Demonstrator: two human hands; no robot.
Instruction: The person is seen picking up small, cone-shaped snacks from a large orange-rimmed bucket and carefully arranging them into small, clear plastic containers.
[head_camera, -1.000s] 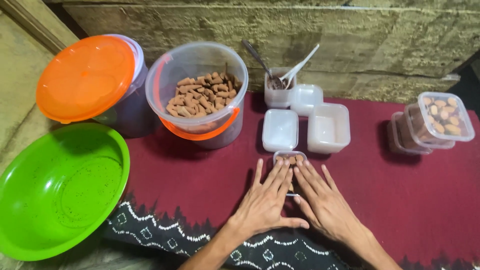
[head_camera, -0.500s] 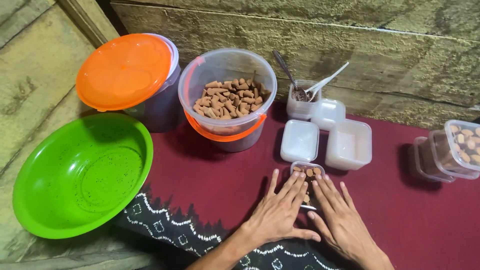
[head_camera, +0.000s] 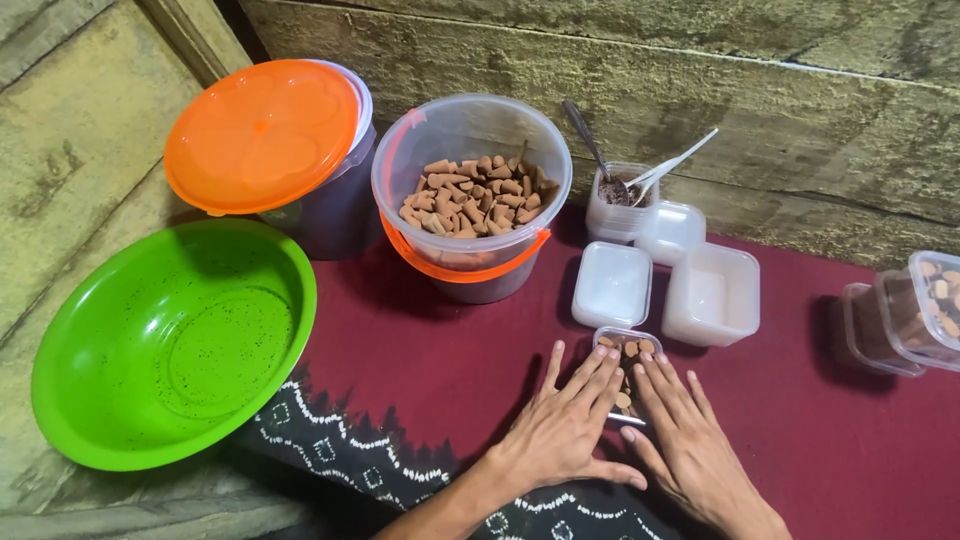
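A maroon cloth (head_camera: 420, 350) is spread below a plank wall. At lower centre, a small clear box (head_camera: 627, 345) of brown cones is covered by left hand (head_camera: 560, 430) and right hand (head_camera: 690, 445), fingers flat and extended, nothing gripped; pressing-down appears underway.

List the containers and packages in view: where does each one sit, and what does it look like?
Small clear box: under both hands, holds brown cones.
Clear bucket: centre back, orange band, full of cones.
Orange-lidded tub: back left, round.
Green bowl: left, round.
White square boxes: right of the bucket.
Filled clear boxes: far right.
No labels or screens.
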